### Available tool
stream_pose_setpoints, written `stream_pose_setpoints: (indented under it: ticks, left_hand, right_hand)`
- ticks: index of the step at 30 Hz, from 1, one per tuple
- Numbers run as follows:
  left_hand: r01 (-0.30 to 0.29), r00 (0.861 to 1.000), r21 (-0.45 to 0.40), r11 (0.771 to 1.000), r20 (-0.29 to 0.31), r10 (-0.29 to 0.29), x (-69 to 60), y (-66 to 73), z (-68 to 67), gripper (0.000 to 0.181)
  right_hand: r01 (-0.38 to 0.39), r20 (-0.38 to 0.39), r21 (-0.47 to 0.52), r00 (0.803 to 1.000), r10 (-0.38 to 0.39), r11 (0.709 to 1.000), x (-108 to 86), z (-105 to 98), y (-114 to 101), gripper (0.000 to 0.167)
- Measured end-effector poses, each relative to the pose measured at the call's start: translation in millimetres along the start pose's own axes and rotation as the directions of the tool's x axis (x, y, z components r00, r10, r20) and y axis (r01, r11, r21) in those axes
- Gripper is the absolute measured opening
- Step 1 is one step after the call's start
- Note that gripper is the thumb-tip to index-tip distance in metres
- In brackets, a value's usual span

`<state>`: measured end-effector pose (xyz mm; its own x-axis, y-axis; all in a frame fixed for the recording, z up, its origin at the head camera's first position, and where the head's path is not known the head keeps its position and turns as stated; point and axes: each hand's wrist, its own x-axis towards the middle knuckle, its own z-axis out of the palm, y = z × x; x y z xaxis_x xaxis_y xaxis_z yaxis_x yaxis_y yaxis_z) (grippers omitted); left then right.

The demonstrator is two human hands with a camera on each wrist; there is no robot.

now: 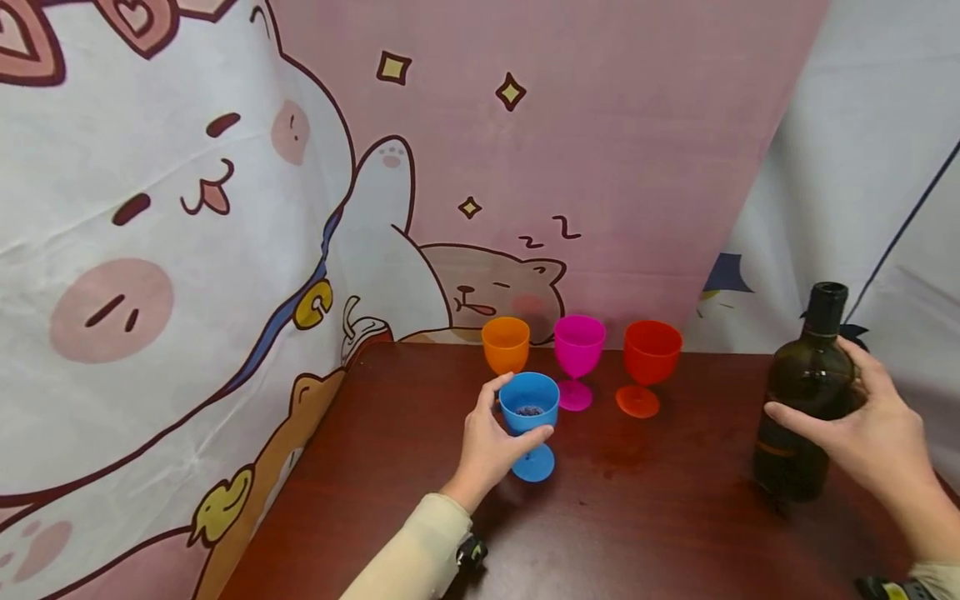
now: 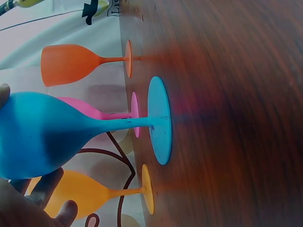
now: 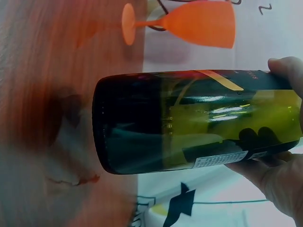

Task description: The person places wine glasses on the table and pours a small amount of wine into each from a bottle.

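A blue goblet [image 1: 531,417] with some dark liquid or bits in its bowl is gripped round the bowl by the left hand [image 1: 491,437]. In the left wrist view the blue goblet [image 2: 42,135] has fingers [image 2: 49,187] against its bowl; whether its foot touches the table I cannot tell. The right hand [image 1: 873,425] grips a dark green bottle [image 1: 798,417], held upright at the right. The right wrist view shows the bottle [image 3: 189,123] with its base a little off the table and the right hand [image 3: 284,179] round its upper body.
Orange [image 1: 506,343], pink [image 1: 579,343] and red [image 1: 651,354] goblets stand in a row near the back edge of the brown table [image 1: 600,525]. Behind them hangs a printed cloth [image 1: 600,167] with cartoon animals; it also runs along the left side.
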<state>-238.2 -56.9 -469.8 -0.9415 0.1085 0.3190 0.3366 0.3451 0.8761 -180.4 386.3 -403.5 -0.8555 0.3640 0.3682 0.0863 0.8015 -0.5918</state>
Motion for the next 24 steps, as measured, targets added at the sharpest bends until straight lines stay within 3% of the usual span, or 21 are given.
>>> stream_pose_setpoints:
  ticks: [15,24]
  left_hand:
    - [-0.004,1.000,0.020,1.000,-0.011,0.004,1.0,-2.2,-0.6,0.088]
    - [-0.005,1.000,0.025,1.000,-0.004,0.005,0.2,0.0,0.3,0.089]
  right_hand:
    - [-0.083,-0.052,0.016,0.995,0.084,0.996,-7.8,3,27,0.120]
    - [-0.073,-0.152,0.103,0.984,0.088,0.992,-16.6,8,42,0.115]
